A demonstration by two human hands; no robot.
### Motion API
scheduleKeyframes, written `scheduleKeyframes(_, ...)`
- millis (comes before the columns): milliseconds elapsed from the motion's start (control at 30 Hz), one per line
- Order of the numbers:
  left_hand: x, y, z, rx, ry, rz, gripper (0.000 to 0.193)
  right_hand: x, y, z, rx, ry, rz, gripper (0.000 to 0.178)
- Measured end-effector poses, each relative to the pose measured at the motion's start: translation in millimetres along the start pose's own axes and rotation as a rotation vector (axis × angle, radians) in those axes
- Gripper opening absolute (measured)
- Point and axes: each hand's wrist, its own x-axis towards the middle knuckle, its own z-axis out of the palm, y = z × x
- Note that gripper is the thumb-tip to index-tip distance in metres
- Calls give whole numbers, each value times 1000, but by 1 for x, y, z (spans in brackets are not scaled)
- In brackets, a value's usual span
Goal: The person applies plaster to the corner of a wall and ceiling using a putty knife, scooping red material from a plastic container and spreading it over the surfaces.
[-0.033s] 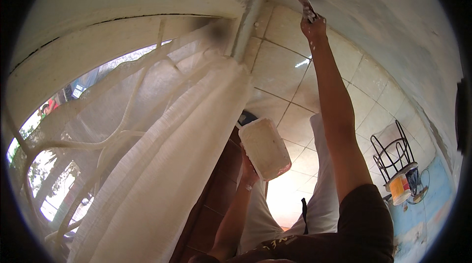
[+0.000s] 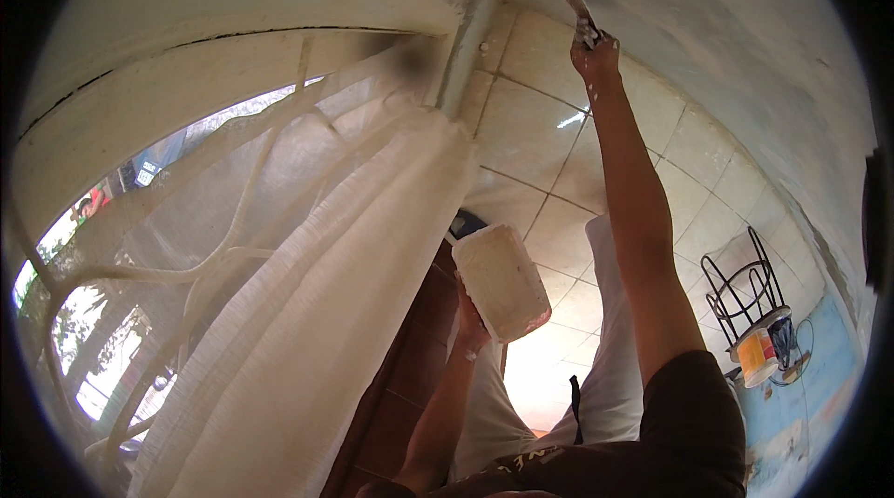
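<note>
My left hand point(image 2: 472, 326) is closed around the side of a pale rectangular tub point(image 2: 503, 284) with whitish, paste-like material on it. The tub is held tilted in front of my legs. My right arm stretches far forward, and my right hand point(image 2: 596, 53) grips a putty knife point(image 2: 579, 6). Its thin blade is at the grey plastered wall point(image 2: 726, 14); whether it touches cannot be made out. White smears mark the fingers and wrist of my right hand.
A sheer white curtain point(image 2: 354, 247) hangs at the left before a window with curved bars point(image 2: 158, 273). A pipe-like post point(image 2: 470, 42) stands in the corner. Pale tiles point(image 2: 531, 126) cover the floor. A black wire rack point(image 2: 745, 284) and an orange-and-white container point(image 2: 756, 356) are at the right.
The putty knife and my right hand have shifted very slightly toward me. My left hand and the tub look the same.
</note>
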Motion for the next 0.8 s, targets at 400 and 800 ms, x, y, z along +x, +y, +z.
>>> scheduleKeyframes(400,7,2,-3,-113,-229,-72,76,43,-8,98,960,-7,488,18)
scheduleKeyframes(800,-1,1,-2,-110,-237,-106,76,-26,-15,-67,1465,91,519,21)
